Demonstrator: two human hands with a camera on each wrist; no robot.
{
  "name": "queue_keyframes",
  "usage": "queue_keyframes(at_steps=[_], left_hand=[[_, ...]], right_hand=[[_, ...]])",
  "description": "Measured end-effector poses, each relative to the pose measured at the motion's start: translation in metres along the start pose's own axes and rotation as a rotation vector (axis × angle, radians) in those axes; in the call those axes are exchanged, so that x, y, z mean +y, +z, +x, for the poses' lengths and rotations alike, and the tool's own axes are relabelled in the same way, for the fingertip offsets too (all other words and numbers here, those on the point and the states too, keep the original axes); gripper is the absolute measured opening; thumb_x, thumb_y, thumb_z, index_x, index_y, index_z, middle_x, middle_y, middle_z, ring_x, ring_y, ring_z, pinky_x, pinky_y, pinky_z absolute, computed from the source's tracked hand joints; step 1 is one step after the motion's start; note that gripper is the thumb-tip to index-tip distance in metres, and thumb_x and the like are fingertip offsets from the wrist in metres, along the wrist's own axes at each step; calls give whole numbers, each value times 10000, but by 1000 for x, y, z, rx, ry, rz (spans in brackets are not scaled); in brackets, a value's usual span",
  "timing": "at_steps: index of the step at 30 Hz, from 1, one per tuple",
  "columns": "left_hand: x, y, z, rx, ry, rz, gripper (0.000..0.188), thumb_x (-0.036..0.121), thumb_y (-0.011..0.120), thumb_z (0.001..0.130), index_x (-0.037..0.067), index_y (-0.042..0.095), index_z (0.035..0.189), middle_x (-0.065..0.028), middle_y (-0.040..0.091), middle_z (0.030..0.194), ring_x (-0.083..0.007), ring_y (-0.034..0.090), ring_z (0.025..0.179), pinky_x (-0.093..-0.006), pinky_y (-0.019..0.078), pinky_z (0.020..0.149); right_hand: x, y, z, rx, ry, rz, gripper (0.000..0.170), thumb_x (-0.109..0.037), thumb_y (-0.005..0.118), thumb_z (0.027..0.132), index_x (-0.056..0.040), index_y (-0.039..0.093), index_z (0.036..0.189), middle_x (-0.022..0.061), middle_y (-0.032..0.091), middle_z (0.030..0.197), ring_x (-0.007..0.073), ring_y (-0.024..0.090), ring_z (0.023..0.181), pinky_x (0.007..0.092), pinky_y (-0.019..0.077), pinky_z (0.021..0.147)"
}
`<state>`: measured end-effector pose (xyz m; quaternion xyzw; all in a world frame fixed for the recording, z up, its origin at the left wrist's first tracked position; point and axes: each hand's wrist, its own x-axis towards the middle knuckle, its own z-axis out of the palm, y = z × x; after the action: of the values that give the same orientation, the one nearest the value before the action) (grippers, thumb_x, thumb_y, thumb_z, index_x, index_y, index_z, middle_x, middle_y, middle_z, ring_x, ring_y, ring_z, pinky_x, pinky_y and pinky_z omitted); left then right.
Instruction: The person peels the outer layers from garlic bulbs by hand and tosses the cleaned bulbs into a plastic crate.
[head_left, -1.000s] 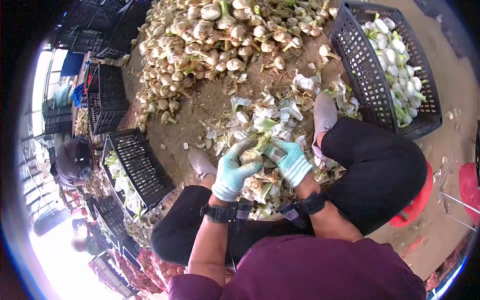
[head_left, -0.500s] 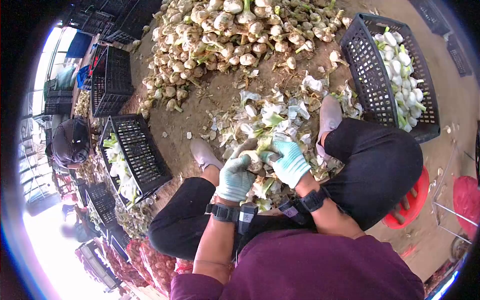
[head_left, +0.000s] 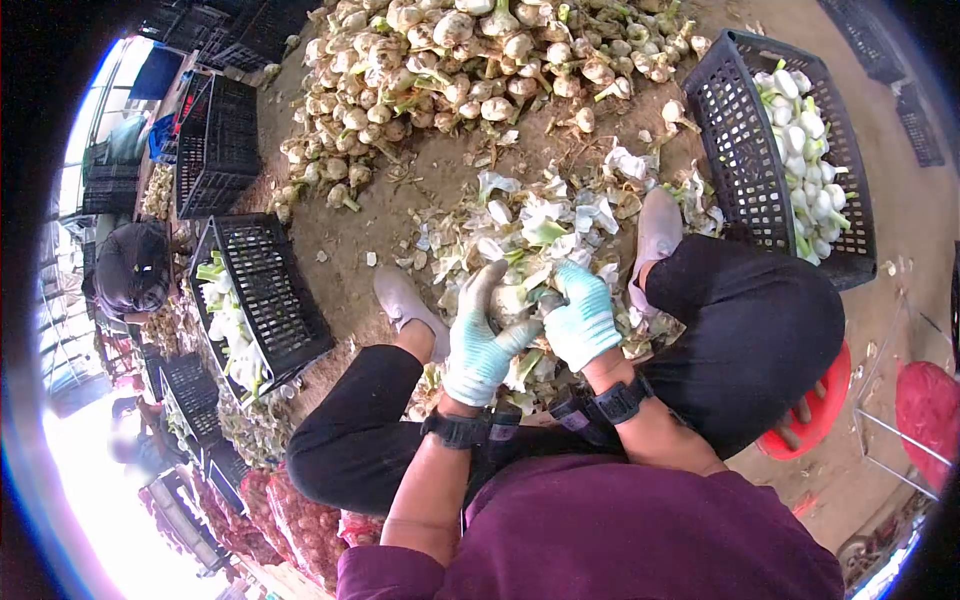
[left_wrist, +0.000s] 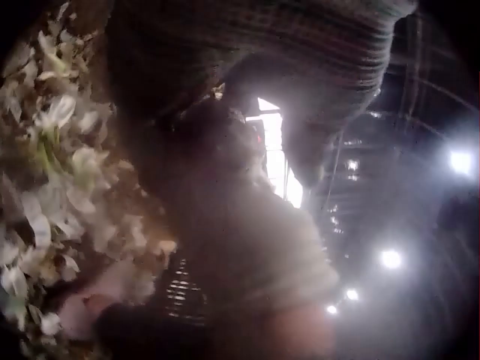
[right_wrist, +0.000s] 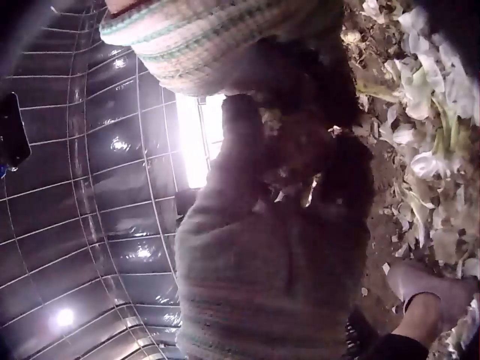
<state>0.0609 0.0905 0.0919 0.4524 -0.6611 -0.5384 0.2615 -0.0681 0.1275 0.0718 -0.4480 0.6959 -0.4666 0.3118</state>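
Note:
In the head view both hands wear pale striped work gloves with darkened fingertips, and they meet over the peel heap between the person's feet. A garlic bulb (head_left: 508,299) sits between them. My left hand (head_left: 482,338) holds it from the left, fingers stretched along its far side and thumb spread on the near side. From the other side my right hand (head_left: 582,318) pinches at the bulb with bent fingers. Both wrist views are dark, showing the left glove (left_wrist: 255,247) and right glove (right_wrist: 262,247) close together, the bulb mostly hidden.
Loose garlic peels (head_left: 545,225) cover the ground ahead. Behind them lies a large pile of unpeeled garlic (head_left: 440,80). A black crate (head_left: 725,150) of cleaned white garlic stands right, another crate (head_left: 270,300) left. A red stool (head_left: 825,410) stands by the right knee; another person (head_left: 133,268) sits far left.
The left hand's fingers have straightened and its thumb has spread wider around the bulb. The right hand stays at the bulb's right side. The head view has shifted slightly.

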Motion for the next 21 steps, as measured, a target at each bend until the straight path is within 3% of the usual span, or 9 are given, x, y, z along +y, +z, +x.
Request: queue_keyframes(at_steps=[4, 6, 8, 10, 14, 15, 18, 19, 21], left_hand=[[11, -9, 2, 2, -381, -721, 575, 311, 543, 767, -27, 338, 1184, -139, 498, 1064, -228, 521, 927, -298, 436, 785], [-13, -6, 7, -2, -517, -1099, 493, 326, 434, 830, -10, 345, 1180, -152, 505, 1071, -258, 525, 937, -344, 455, 778], [-17, -9, 7, -93, -538, -1134, 459, 329, 382, 853, 7, 352, 1179, -151, 489, 1103, -273, 520, 950, -388, 451, 793], [-17, -2, 6, 2, -519, -1028, 419, 338, 400, 847, 25, 395, 1126, -130, 558, 919, -186, 575, 663, -254, 450, 425], [-2, -1, 2, 95, -301, -610, 449, 142, 542, 772, -14, 361, 1153, -94, 531, 899, -143, 544, 613, -221, 440, 473], [-4, -5, 3, 115, -373, -713, 470, 73, 562, 732, -6, 367, 1152, -80, 534, 871, -127, 532, 603, -209, 432, 483], [9, -10, 1, 54, -390, -974, 482, 100, 580, 707, 3, 381, 1135, -100, 558, 849, -151, 546, 621, -207, 433, 490], [13, -16, -1, -87, -331, -1095, 481, 111, 585, 693, 2, 386, 1118, -118, 561, 883, -177, 565, 684, -233, 460, 517], [25, -21, -1, -109, -388, -971, 555, 177, 626, 677, 12, 368, 1140, -126, 549, 930, -194, 576, 741, -251, 482, 526]], right_hand=[[-8, -7, 2, 8, 28, 224, 98, -38, 528, 669, 33, 535, 737, 187, 520, 657, 313, 503, 607, 347, 401, 583], [-7, -8, 1, -74, 333, 367, 109, -47, 536, 681, 43, 540, 743, 142, 534, 641, 204, 496, 591, 304, 407, 589], [-13, -11, 3, -67, 375, 482, 106, -47, 541, 685, 45, 537, 735, 104, 540, 643, 129, 460, 597, 283, 404, 582], [-13, -14, 1, -37, 325, 454, 107, -52, 544, 687, 45, 536, 733, 91, 545, 645, 125, 466, 598, 290, 397, 563], [-6, -13, 1, -111, 138, 243, 91, -32, 521, 688, 33, 537, 751, 130, 552, 665, 179, 492, 588, 302, 406, 575], [-2, -12, 1, -117, 110, 201, 69, -25, 507, 698, 36, 519, 727, 165, 528, 660, 259, 483, 576, 314, 408, 574], [16, -7, 10, 94, 356, 195, 163, 13, 521, 691, 22, 572, 846, 103, 601, 755, 144, 535, 642, 250, 427, 600], [69, 5, 14, 157, 93, -62, 187, 41, 484, 684, 10, 556, 854, 86, 583, 727, 155, 530, 635, 246, 429, 600], [70, 11, 18, 115, 275, -174, 182, -53, 523, 725, -1, 532, 899, 95, 571, 740, 181, 547, 667, 252, 435, 611]])
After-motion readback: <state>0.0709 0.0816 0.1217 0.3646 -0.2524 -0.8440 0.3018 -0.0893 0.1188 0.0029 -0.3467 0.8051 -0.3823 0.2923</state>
